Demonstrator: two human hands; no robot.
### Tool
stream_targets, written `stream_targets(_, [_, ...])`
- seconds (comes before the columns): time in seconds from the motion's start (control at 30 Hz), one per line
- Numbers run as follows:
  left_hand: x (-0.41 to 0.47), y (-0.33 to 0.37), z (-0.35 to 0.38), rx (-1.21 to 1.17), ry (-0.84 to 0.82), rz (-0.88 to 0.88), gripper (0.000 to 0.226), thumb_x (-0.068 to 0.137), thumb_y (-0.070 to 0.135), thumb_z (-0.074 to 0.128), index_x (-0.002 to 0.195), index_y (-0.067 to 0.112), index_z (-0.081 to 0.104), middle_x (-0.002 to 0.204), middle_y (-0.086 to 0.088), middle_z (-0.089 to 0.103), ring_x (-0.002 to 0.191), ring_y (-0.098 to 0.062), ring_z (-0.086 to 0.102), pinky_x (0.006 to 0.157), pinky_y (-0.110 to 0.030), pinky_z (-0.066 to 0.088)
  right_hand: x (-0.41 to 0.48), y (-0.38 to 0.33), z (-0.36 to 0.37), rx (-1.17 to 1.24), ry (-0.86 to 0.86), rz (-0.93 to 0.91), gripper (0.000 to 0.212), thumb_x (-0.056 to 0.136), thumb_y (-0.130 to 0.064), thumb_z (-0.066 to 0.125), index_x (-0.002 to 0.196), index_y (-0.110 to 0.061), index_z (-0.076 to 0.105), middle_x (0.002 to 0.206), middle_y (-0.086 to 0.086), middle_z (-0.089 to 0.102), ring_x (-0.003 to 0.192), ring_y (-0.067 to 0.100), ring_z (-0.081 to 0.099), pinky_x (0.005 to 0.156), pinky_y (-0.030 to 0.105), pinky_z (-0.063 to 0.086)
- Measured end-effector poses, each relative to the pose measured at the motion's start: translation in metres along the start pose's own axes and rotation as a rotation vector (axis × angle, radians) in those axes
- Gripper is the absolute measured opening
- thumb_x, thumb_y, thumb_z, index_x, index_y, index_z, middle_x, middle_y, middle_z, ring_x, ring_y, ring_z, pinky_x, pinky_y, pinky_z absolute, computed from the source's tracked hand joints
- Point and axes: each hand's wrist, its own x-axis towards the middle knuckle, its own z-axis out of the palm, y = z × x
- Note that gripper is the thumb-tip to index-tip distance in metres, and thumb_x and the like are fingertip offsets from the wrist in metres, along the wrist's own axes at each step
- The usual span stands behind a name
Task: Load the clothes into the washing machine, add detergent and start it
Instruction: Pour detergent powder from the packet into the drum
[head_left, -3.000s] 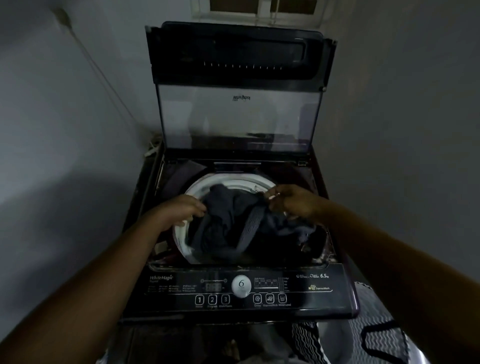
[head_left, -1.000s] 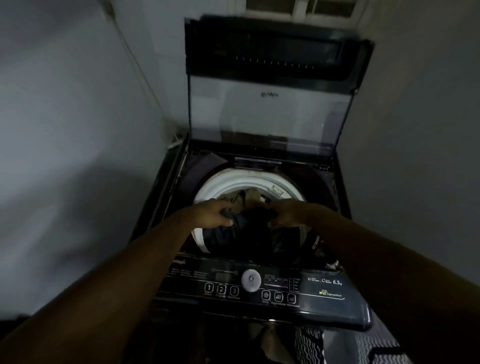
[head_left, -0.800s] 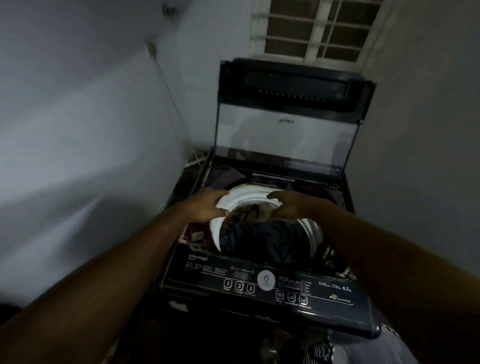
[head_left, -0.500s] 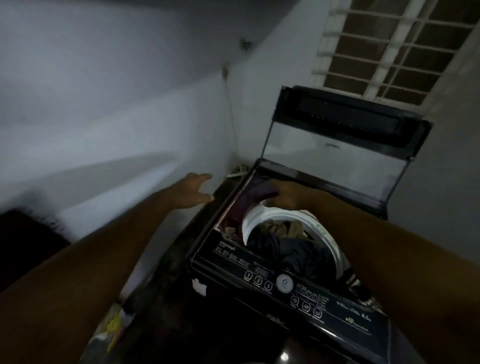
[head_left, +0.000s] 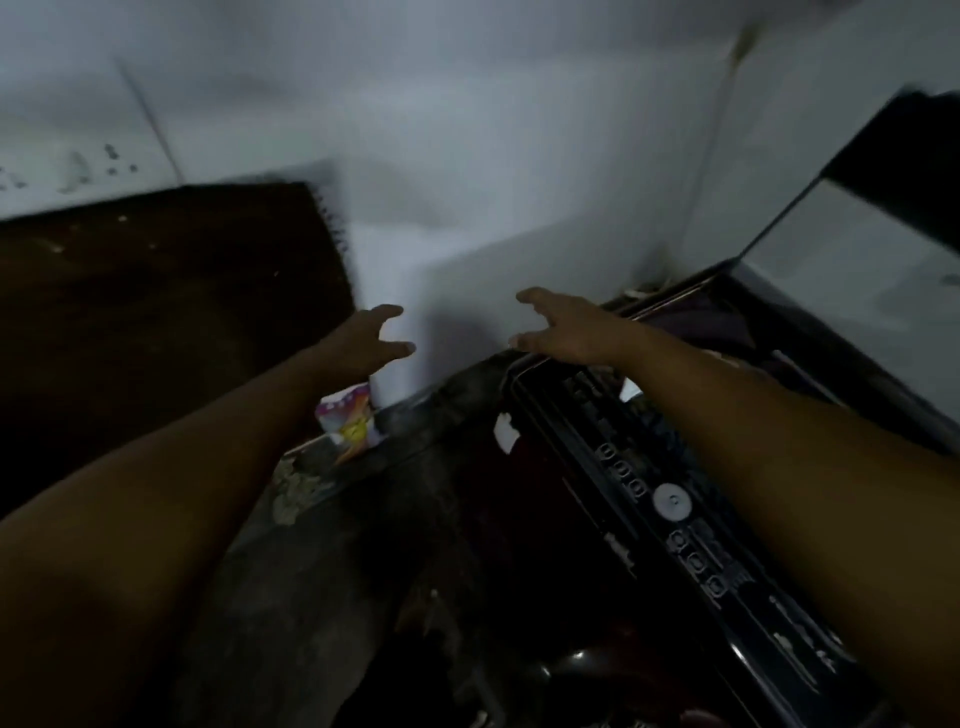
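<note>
A dim, motion-blurred view looks down past two bare forearms stretched forward into a room corner. The left hand hangs in the air with fingers spread and curled slightly, holding nothing. The right hand is likewise released, fingers apart, hovering just above the near left corner of a dark, glossy top-loading washing machine that fills the right side.

Along the machine's front runs a black control panel with a round white dial and small pale button outlines. Its lid, clear with a dark frame, stands raised at the far right. The right arm covers most of the tub opening, so the clothes inside cannot be made out.

On the rough grey floor, against the smooth pale wall, stands a small soft packet printed pink, purple and yellow, directly below the left hand. A dark brown door-like panel fills the left.
</note>
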Motion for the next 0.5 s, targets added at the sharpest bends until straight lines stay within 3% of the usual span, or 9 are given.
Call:
stream_targets(0.07, [-0.016, -0.033, -0.005, -0.078, 0.02, -0.071, 0.073, 0.085, 0.038, 0.076, 0.148, 0.021, 0.042, 0.145, -0.008, 0.052, 0.116, -0.021, 0.06, 0.099, -0.04, 0.051, 0.012, -0.018, 0.022, 0.035, -0.031, -0.052, 0.078, 0.096, -0.04, 0.062, 0.158, -0.018, 0.02, 0.161, 0.009, 0.028, 0.145, 0.023, 0.032, 0.111, 0.024, 0.027])
stream_targets(0.17, [-0.034, -0.062, -0.013, -0.099, 0.042, -0.131, 0.068, 0.091, 0.024, 0.071, 0.15, 0.011, 0.039, 0.148, -0.007, 0.047, 0.124, -0.019, 0.052, 0.098, -0.032, 0.046, 0.026, -0.039, 0.051, 0.081, -0.078, -0.091, 0.077, 0.097, -0.04, 0.061, 0.158, -0.018, 0.02, 0.161, 0.008, 0.028, 0.144, 0.023, 0.033, 0.105, 0.02, 0.027])
stream_targets(0.3, [-0.031, -0.104, -0.012, -0.169, 0.116, -0.236, 0.067, 0.092, 0.029, 0.07, 0.151, 0.019, 0.039, 0.154, -0.007, 0.04, 0.126, -0.02, 0.05, 0.089, -0.025, 0.044, 0.059, -0.058, 0.092, 0.136, -0.112, -0.118, 0.075, 0.095, -0.04, 0.064, 0.156, -0.02, 0.026, 0.16, 0.008, 0.031, 0.142, 0.025, 0.037, 0.115, 0.032, 0.033])
stream_targets(0.4, [-0.017, -0.136, -0.004, -0.26, 0.123, -0.283, 0.064, 0.094, 0.023, 0.069, 0.15, 0.016, 0.04, 0.143, -0.004, 0.048, 0.123, -0.019, 0.051, 0.092, -0.027, 0.042, 0.092, -0.064, 0.127, 0.186, -0.164, -0.109, 0.074, 0.095, -0.038, 0.064, 0.156, -0.019, 0.027, 0.159, 0.009, 0.032, 0.139, 0.027, 0.04, 0.114, 0.041, 0.037])
stream_targets(0.5, [0.003, -0.177, 0.012, -0.379, 0.124, -0.369, 0.059, 0.093, 0.012, 0.069, 0.146, 0.009, 0.044, 0.133, -0.007, 0.056, 0.11, -0.019, 0.057, 0.088, -0.029, 0.051, 0.127, -0.066, 0.166, 0.256, -0.209, -0.051, 0.07, 0.094, -0.034, 0.066, 0.153, -0.016, 0.033, 0.153, 0.012, 0.04, 0.134, 0.03, 0.046, 0.111, 0.043, 0.042])
